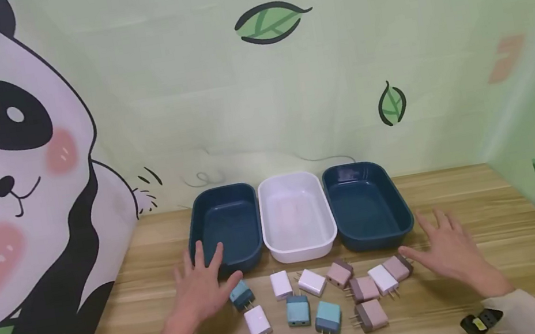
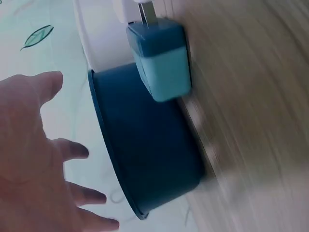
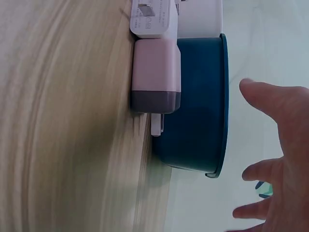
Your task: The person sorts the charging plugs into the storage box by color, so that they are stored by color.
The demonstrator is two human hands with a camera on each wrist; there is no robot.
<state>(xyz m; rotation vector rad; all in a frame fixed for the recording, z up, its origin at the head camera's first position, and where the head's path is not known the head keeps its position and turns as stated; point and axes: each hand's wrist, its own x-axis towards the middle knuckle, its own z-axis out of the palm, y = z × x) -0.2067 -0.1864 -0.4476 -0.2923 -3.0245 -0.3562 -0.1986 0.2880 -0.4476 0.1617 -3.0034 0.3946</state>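
My left hand (image 1: 199, 291) is spread over the table at the left, holding nothing, its fingertips overlapping the front of the left dark blue bin (image 1: 231, 267). Beside its thumb lies a blue plug charger (image 1: 241, 295), also large in the left wrist view. On the right, my right hand (image 1: 450, 250) hovers with fingers apart and nothing in them, near a pink charger (image 1: 398, 267) with a dark end. Between the hands lie several more chargers: white ones such as this white charger (image 1: 258, 323), light blue ones like this blue charger (image 1: 328, 317), and pink ones like this pink charger (image 1: 372, 315).
A white bin (image 1: 303, 254) stands between the left bin and a right dark blue bin (image 1: 379, 242), all in a row behind the chargers. Behind them rises a green wall cloth (image 1: 171, 89) printed with a panda and leaves. The wooden table (image 1: 439, 186) carries everything.
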